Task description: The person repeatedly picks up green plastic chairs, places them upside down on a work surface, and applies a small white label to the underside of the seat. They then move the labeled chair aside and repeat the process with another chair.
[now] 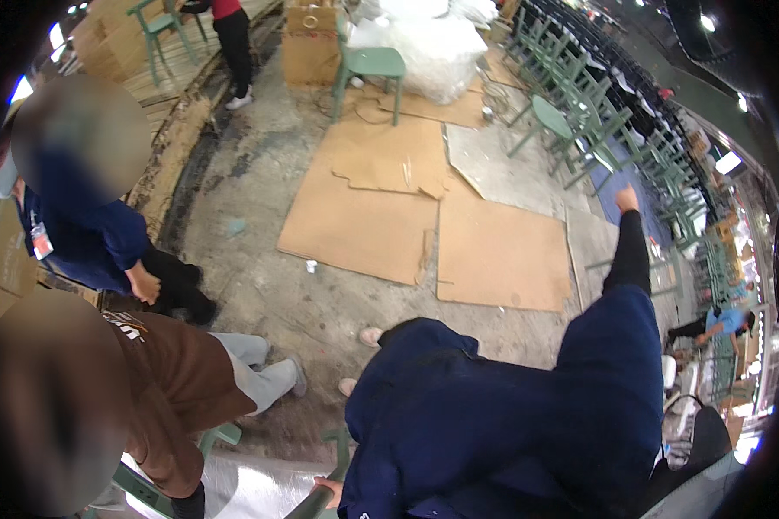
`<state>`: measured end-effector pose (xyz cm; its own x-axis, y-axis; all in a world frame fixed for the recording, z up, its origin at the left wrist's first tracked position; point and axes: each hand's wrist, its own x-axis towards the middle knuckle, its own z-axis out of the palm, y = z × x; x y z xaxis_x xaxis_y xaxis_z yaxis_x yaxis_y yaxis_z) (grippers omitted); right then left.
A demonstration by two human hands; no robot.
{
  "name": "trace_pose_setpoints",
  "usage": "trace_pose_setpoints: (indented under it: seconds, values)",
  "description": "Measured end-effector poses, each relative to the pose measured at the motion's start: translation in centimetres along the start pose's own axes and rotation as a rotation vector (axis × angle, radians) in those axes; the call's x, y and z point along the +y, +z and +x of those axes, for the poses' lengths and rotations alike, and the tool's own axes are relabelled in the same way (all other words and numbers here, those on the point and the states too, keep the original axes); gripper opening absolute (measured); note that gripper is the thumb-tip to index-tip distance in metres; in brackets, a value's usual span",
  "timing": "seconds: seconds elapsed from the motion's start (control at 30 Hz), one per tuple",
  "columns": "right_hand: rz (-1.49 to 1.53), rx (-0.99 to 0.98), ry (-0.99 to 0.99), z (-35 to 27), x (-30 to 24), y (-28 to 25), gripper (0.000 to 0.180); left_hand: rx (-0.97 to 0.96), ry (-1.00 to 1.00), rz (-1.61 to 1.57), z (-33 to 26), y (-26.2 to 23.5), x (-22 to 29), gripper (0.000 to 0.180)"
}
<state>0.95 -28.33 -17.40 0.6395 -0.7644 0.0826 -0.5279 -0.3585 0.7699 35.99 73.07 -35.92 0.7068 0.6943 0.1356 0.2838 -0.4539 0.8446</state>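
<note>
My left hand [329, 491] grips a rail of a green chair [341, 451] at the lower edge, with its fingers partly hidden by my navy sleeve. Much of that chair lies outside the picture or behind my body. My right arm reaches out far to the right in a dark sleeve. At its end my right hand [627, 199] is closed like a fist in the air, and nothing shows in it. Beyond it, on the right, stand rows of green chairs [582, 121]. A person in a brown top [182, 368] stands close on my left, beside more green chair parts [225, 434].
Flat cardboard sheets [502, 255] cover the concrete floor ahead. A single green chair [376, 65] stands before a plastic-wrapped bundle [433, 52] and a carton [312, 56]. Another person in navy [86, 229] stands left, near a raised wooden platform [177, 143]. Others work farther off.
</note>
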Motion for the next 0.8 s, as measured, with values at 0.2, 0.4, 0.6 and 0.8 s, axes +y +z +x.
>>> trace_pose_setpoints:
  seconds: [0.2,0.4,0.6,0.8]
  values:
    - [0.115,-0.160,0.307,0.0,8.9,2.5,0.044,0.097,-0.166,0.090,-2.8,5.7,-1.9,0.055]
    - [0.436,0.168,0.577,8.4,0.7,3.4,0.057,0.505,-0.080,0.583,-4.6,7.4,-8.4,0.045]
    - [0.979,0.149,0.029,1.7,-40.5,-4.6,0.047,0.684,-0.084,0.428,0.7,8.9,6.7,0.042]
    - [0.688,-0.139,-1.483,-3.7,-60.0,-33.2,0.043,0.945,-0.356,0.597,-7.6,13.0,5.2,0.050]
